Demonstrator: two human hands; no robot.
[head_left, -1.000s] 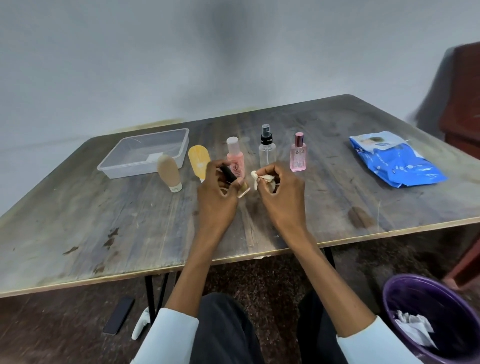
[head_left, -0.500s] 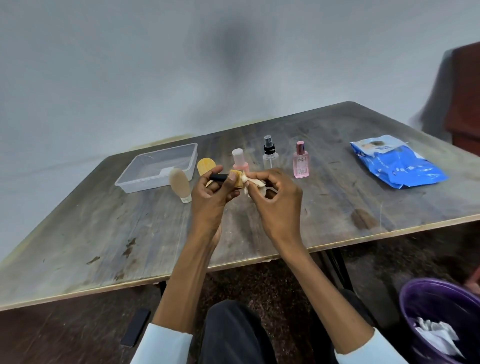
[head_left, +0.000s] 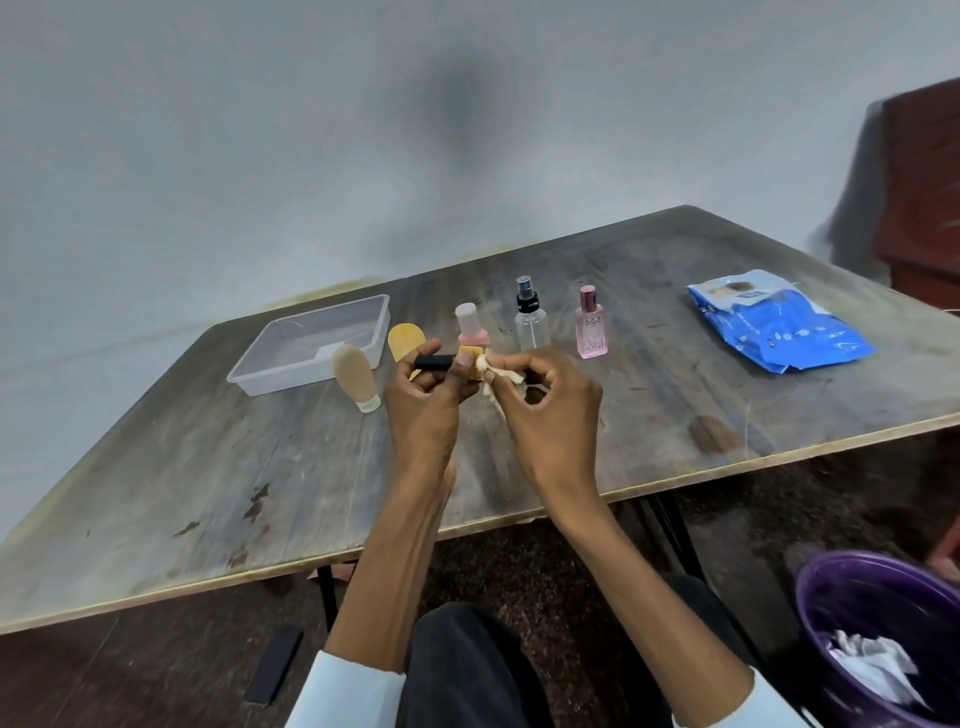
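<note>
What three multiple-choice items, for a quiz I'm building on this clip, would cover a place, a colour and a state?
1. Where does the crinkled blue plastic packet lie?
A. on the floor
B. on the wooden table, right side
C. on the person's lap

2. What colour is the round plastic bin on the floor?
A. green
B. red
C. purple

3. What does the right hand do?
A. pinches a small white wipe
B. lies flat on the table
C. hangs open at the person's side

Key: 1 B, it rests on the tabletop, far right; 2 C, its rim and wall are purple; 3 A, its fingertips hold the wipe at the small black-capped bottle that the left hand grips.
</note>
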